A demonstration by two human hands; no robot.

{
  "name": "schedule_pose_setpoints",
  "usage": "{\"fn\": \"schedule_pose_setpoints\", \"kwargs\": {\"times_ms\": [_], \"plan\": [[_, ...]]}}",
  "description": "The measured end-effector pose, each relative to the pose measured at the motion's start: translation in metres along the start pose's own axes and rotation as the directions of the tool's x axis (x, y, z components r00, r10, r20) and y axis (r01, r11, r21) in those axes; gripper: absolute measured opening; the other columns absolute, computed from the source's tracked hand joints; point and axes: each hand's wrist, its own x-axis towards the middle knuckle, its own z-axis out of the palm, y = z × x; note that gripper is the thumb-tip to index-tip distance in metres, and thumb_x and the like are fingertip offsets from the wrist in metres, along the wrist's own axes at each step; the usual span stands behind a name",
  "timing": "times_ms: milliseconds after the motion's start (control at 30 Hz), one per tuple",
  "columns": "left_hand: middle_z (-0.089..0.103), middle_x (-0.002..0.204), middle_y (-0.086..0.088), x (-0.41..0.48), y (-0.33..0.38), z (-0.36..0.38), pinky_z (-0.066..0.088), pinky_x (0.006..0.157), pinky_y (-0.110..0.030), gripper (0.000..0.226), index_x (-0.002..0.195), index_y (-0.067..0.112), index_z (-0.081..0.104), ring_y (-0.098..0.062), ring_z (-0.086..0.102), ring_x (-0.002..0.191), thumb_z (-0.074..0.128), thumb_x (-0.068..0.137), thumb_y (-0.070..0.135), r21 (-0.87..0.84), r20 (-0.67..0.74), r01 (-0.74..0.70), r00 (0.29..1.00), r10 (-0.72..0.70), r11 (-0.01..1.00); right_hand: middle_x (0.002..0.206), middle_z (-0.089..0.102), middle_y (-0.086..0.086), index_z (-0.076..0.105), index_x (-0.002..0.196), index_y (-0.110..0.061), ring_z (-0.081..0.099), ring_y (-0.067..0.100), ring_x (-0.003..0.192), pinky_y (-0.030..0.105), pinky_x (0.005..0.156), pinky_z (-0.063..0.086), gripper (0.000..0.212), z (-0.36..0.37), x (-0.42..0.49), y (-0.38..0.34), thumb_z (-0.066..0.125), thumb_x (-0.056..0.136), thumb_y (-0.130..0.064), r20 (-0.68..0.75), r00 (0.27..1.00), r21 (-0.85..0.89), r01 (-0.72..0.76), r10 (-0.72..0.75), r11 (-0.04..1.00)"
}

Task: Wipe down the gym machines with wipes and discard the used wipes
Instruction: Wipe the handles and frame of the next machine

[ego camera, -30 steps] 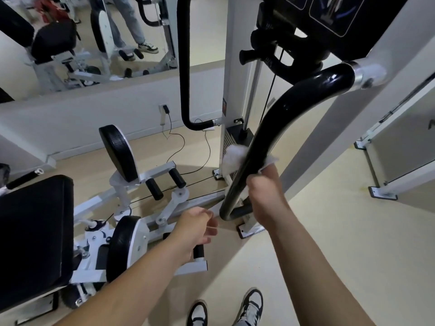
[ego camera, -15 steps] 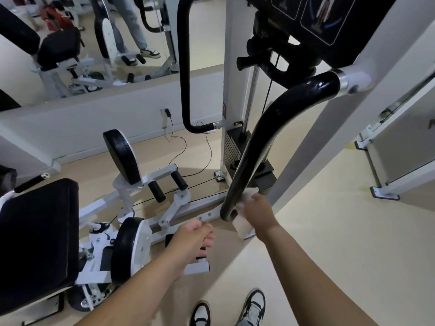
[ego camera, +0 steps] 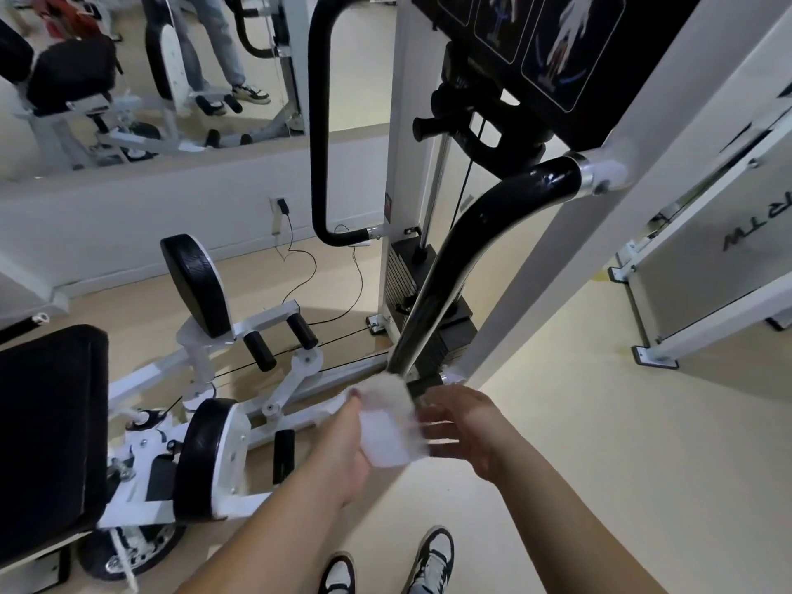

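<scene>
A crumpled white paper wipe (ego camera: 388,426) sits between both hands just below the lower end of the curved black padded handle bar (ego camera: 450,272) of the white gym machine. The left hand (ego camera: 349,448) pinches the wipe with its fingers closed on it. The right hand (ego camera: 465,424) is just beside it, fingers spread and blurred, touching the wipe's edge. Black-and-white sneakers (ego camera: 428,563) stand on the beige floor (ego camera: 600,443).

Open floor (ego camera: 578,443) right — machine frame (ego camera: 570,267) ahead

wipe (ego camera: 388,426) between both hands — below curved bar (ego camera: 450,267) | seat pad (ego camera: 47,426) far left
</scene>
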Motion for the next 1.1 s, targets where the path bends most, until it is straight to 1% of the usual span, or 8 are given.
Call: {"fn": "schedule_pose_setpoints", "kwargs": {"times_ms": [100, 233, 300, 367, 500, 667, 900, 1100], "plan": [[0.062, 0.110, -0.011, 0.002, 0.037, 0.006, 0.052, 0.091, -0.039, 0.038, 0.122, 0.012, 0.055, -0.030, 0.058, 0.106, 0.048, 0.105, 0.045, 0.307, -0.213, -0.122, 0.958, 0.193, 0.944, 0.087, 0.073, 0.013, 0.067, 0.116, -0.001, 0.069, 0.030, 0.082, 0.040, 0.076, 0.058, 0.023, -0.013, 0.005, 0.000, 0.060, 0.100, -0.015, -0.178, 0.984, 0.084, 0.041, -0.026, 0.996], [0.055, 0.133, -0.015, -0.017, 0.083, 0.051, 0.040, 0.097, -0.035, 0.058, 0.140, 0.012, 0.049, -0.026, 0.053, 0.118, 0.035, 0.105, 0.056, 0.615, -0.008, -0.339, 0.900, 0.436, 0.712, 0.080, 0.077, 0.013, 0.067, 0.115, -0.003, 0.070, 0.032, 0.082, 0.041, 0.077, 0.060, 0.023, -0.018, 0.010, -0.022, 0.060, 0.101, -0.019, -0.202, 0.978, 0.105, 0.073, -0.051, 0.992], [0.061, 0.122, -0.012, -0.027, 0.080, 0.077, 0.043, 0.093, -0.034, 0.073, 0.123, 0.013, 0.059, -0.023, 0.058, 0.109, 0.031, 0.096, 0.075, 0.514, 0.150, -0.445, 0.888, 0.434, 0.733, 0.089, 0.079, 0.016, 0.068, 0.113, -0.004, 0.072, 0.031, 0.083, 0.044, 0.081, 0.062, 0.021, -0.019, 0.012, -0.033, 0.059, 0.101, -0.018, -0.194, 0.978, 0.092, 0.101, -0.082, 0.991], [0.065, 0.133, -0.013, -0.027, 0.063, 0.099, 0.044, 0.107, -0.042, 0.102, 0.130, 0.015, 0.064, -0.031, 0.059, 0.124, 0.027, 0.078, 0.095, 0.328, 0.217, -0.483, 0.875, 0.432, 0.812, 0.093, 0.079, 0.017, 0.068, 0.112, -0.005, 0.074, 0.029, 0.083, 0.047, 0.087, 0.061, 0.019, -0.023, 0.014, -0.039, 0.059, 0.102, -0.017, -0.188, 0.976, 0.090, 0.130, -0.112, 0.987], [0.066, 0.098, 0.005, -0.004, 0.030, 0.108, 0.040, 0.083, -0.026, 0.053, 0.106, 0.039, 0.064, -0.011, 0.058, 0.091, 0.024, 0.098, 0.073, 0.213, 0.045, -0.466, 0.883, 0.467, 0.859, 0.094, 0.079, 0.017, 0.069, 0.111, -0.007, 0.075, 0.028, 0.082, 0.042, 0.081, 0.060, 0.017, -0.035, 0.026, -0.041, 0.059, 0.101, -0.017, -0.182, 0.977, 0.080, 0.127, -0.111, 0.989], [0.065, 0.123, -0.014, 0.058, 0.009, 0.084, 0.041, 0.110, -0.041, 0.084, 0.131, 0.010, 0.063, -0.027, 0.060, 0.116, 0.027, 0.096, 0.077, 0.273, -0.124, -0.174, 0.969, 0.214, 0.946, 0.095, 0.079, 0.017, 0.068, 0.113, -0.007, 0.074, 0.028, 0.083, 0.042, 0.082, 0.060, 0.019, -0.049, 0.040, -0.047, 0.056, 0.102, -0.016, -0.116, 0.988, 0.015, 0.100, -0.097, 0.995], [0.071, 0.125, -0.007, 0.023, 0.043, 0.109, 0.038, 0.112, -0.050, 0.101, 0.125, 0.037, 0.070, -0.028, 0.059, 0.125, 0.032, 0.062, 0.106, 0.204, 0.059, -0.459, 0.887, 0.458, 0.865, 0.109, 0.074, 0.023, 0.061, 0.111, -0.007, 0.071, 0.028, 0.084, 0.052, 0.091, 0.059, 0.015, -0.053, 0.060, -0.064, 0.051, 0.103, -0.015, -0.037, 0.989, -0.070, 0.141, -0.143, 0.988], [0.065, 0.124, -0.008, 0.051, 0.004, 0.093, 0.037, 0.115, -0.044, 0.063, 0.102, 0.030, 0.065, -0.025, 0.057, 0.118, 0.024, 0.095, 0.077, 0.266, -0.108, -0.285, 0.940, 0.323, 0.921, 0.107, 0.072, 0.022, 0.059, 0.117, -0.012, 0.070, 0.029, 0.084, 0.042, 0.079, 0.057, 0.016, -0.064, 0.061, -0.054, 0.050, 0.104, -0.014, -0.036, 0.989, -0.073, 0.137, -0.140, 0.988]]}}
